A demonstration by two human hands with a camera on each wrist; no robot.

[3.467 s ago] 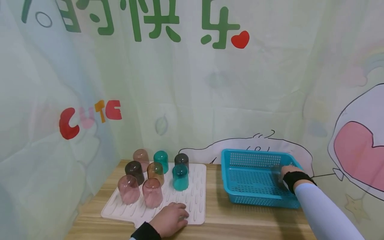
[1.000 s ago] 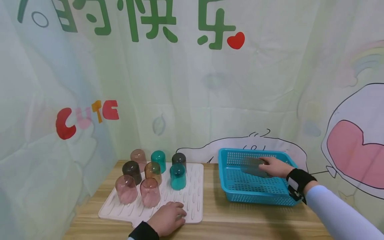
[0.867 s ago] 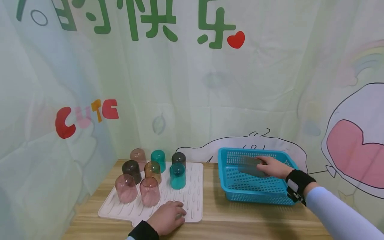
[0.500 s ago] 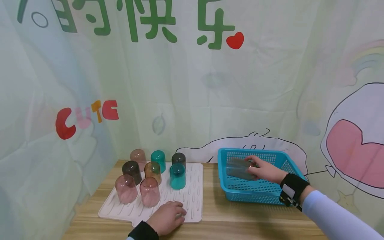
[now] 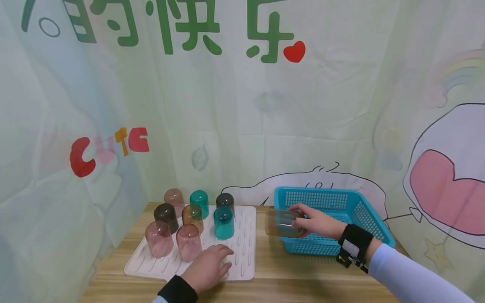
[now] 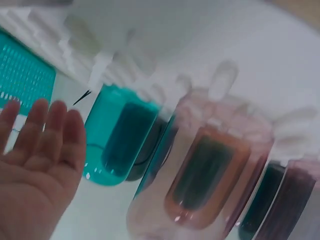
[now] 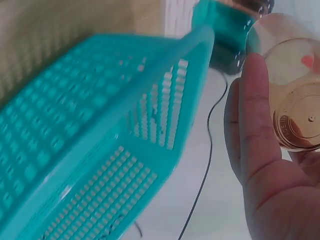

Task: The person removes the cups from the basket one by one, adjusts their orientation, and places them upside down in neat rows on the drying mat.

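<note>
My right hand (image 5: 318,223) grips a see-through, faintly amber glass cup (image 5: 282,223) near its base. The cup lies on its side in the air over the left rim of the blue basket (image 5: 318,248), its mouth toward the left. In the right wrist view its round base (image 7: 305,117) faces the camera. My left hand (image 5: 206,267) holds nothing, fingers loosely spread, over the front of the white ridged mat (image 5: 242,252). Nearest to it is a pink cup (image 5: 189,242); in the left wrist view a teal cup (image 6: 120,135) shows beside the fingers.
Several upside-down cups stand on the mat's left and middle, among them a teal one (image 5: 224,223), an amber one (image 5: 193,219) and a dark grey one (image 5: 166,216). A strip of wooden table (image 5: 269,252) lies between mat and basket. A printed curtain (image 5: 242,105) hangs behind.
My right hand has lifted the amber cup out of the basket's right side and carried it left to the near-left rim. My left hand has risen slightly, its fingers a little more spread.
</note>
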